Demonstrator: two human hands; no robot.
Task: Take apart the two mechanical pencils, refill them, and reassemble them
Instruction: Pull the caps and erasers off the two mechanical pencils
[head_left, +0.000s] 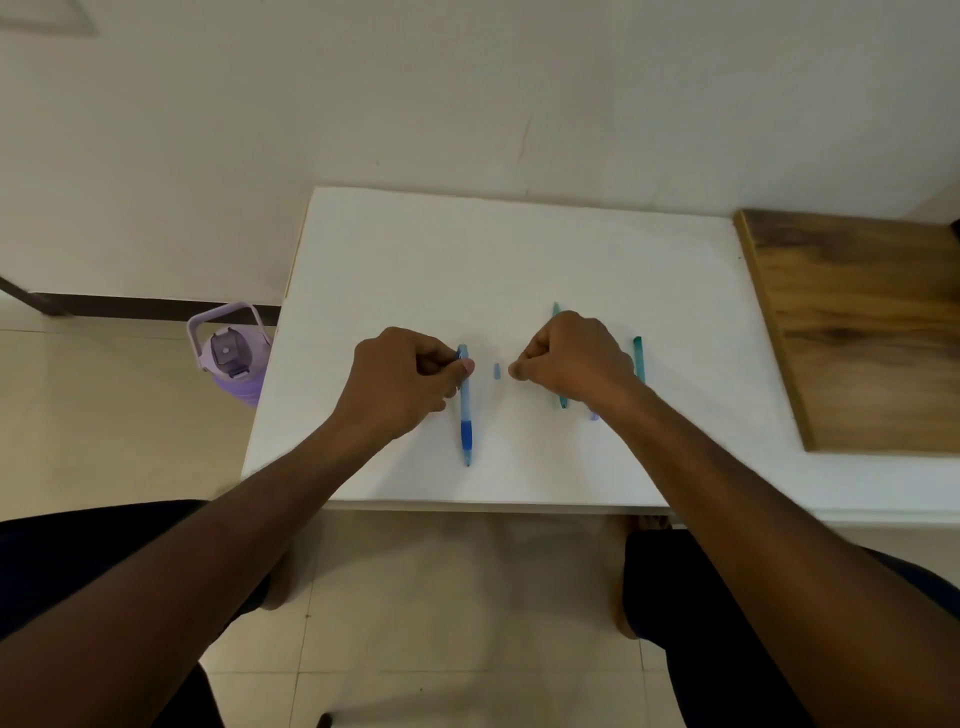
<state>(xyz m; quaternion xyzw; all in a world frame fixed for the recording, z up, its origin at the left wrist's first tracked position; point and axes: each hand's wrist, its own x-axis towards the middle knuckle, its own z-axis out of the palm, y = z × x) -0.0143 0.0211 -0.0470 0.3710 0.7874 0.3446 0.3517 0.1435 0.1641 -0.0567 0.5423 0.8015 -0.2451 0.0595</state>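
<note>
A blue mechanical pencil (465, 410) lies lengthwise on the white table (519, 260), dark grip end toward me. My left hand (402, 379) pinches its far end between thumb and fingers. A small blue cap (497, 370) lies loose just right of it. My right hand (574, 358) is curled, thumb and forefinger tips together beside the cap; nothing shows between them. A teal pencil (562, 400) lies under that hand, mostly hidden. A teal tube (638, 358) lies to its right.
A wooden board (857, 322) covers the table's right end. A purple water bottle (231, 358) stands on the floor by the table's left edge. A small purple bit (595, 415) peeks out beside my right wrist. My knees are under the near edge.
</note>
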